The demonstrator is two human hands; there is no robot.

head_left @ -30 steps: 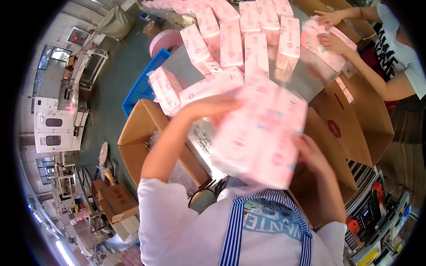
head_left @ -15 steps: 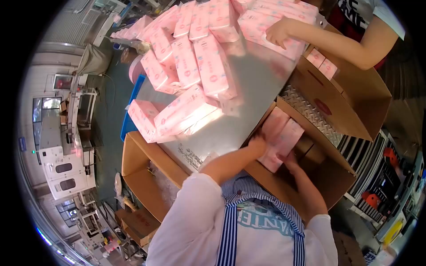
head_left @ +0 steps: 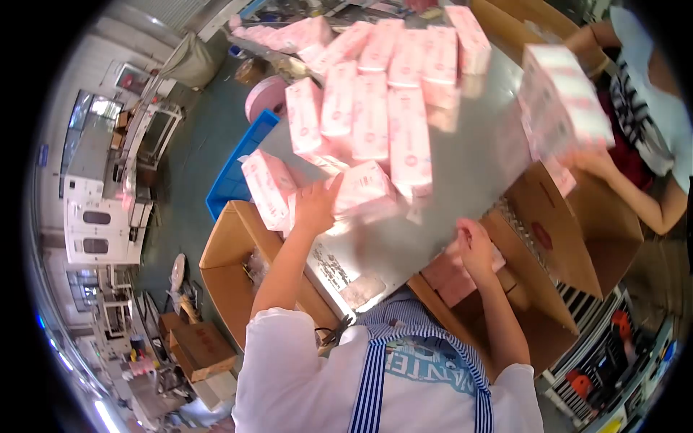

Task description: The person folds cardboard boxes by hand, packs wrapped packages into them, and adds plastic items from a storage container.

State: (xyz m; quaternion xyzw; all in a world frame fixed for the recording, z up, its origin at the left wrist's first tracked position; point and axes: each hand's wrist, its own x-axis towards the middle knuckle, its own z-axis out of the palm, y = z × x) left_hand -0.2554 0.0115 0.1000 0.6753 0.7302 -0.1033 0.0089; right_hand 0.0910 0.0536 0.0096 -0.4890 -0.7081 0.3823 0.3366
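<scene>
My left hand [head_left: 315, 208] is over the near left part of the metal table, its fingers spread and touching a pink plastic-wrapped tissue pack [head_left: 367, 189]. Another tissue pack [head_left: 267, 189] stands just left of that hand. My right hand [head_left: 474, 250] is raised over an open cardboard carton [head_left: 538, 307], fingers apart, with nothing visible in it. Below the right hand, pink packs [head_left: 449, 278] lie inside the carton, partly hidden by the hand and forearm.
Several more tissue packs [head_left: 372, 115] stand in rows on the metal table [head_left: 462, 155]. At right, a co-worker's hand [head_left: 588, 162] supports a block of packs [head_left: 567, 101] above a second carton [head_left: 556, 231]. Another carton [head_left: 234, 270] and a blue bin [head_left: 242, 166] are at left.
Both my hands have left the packs in the carton. The left moved across to the table packs; the right rose slightly. The co-worker now holds up a block of packs. The view shifted.
</scene>
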